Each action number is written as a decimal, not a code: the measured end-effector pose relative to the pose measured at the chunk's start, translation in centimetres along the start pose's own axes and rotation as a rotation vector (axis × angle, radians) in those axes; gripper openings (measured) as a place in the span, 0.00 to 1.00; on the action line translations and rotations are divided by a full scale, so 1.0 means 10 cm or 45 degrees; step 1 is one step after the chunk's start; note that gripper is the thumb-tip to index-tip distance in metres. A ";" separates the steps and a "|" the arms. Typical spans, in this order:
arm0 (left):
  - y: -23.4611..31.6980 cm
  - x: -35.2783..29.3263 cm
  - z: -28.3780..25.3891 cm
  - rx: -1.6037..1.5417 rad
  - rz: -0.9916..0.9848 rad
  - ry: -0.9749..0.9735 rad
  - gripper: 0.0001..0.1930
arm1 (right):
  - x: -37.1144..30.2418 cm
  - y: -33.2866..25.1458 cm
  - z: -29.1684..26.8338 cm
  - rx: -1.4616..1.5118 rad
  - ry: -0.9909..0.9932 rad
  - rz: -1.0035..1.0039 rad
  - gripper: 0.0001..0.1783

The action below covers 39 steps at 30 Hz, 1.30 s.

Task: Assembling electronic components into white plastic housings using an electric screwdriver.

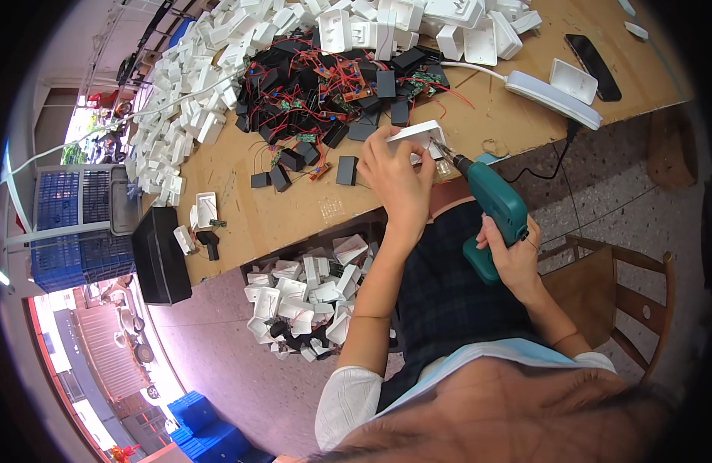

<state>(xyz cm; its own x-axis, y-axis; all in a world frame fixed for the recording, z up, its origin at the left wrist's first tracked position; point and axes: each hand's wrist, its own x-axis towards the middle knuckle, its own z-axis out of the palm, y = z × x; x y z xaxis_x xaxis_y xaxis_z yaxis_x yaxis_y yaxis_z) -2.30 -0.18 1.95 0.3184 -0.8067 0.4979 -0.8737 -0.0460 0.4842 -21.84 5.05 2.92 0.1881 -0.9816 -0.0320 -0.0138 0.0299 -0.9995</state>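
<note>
Along the table (248, 224) edge, the left hand (398, 176) pinches a white case (419, 133), seemingly to steady it against the drill (496, 194) clasped in the curled right hand (516, 253).

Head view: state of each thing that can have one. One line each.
Left hand: holding white casing
Right hand: gripping green power driver
Green power driver: tip at white casing; running or not, cannot tell
Black boxes: heaped loose
Black phone: lying flat
White oblong device: cables attached
</note>
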 end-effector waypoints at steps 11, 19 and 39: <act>0.01 -0.02 0.04 -0.024 -0.035 0.013 0.07 | -0.02 -0.02 0.03 -0.003 0.037 0.032 0.06; 0.07 -0.03 0.06 0.008 -0.045 0.046 0.07 | -0.01 -0.03 0.01 -0.004 0.001 0.034 0.07; 0.11 -0.03 0.06 0.023 -0.067 0.073 0.07 | -0.12 0.16 -0.13 0.077 0.000 -0.075 0.13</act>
<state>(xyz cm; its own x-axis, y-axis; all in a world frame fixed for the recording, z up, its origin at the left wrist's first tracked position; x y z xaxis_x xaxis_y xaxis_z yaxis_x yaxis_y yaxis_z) -3.58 -0.34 1.86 0.3839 -0.7679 0.5127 -0.8617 -0.0984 0.4978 -23.38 6.01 1.33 0.1865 -0.9821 0.0265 0.0564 -0.0163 -0.9983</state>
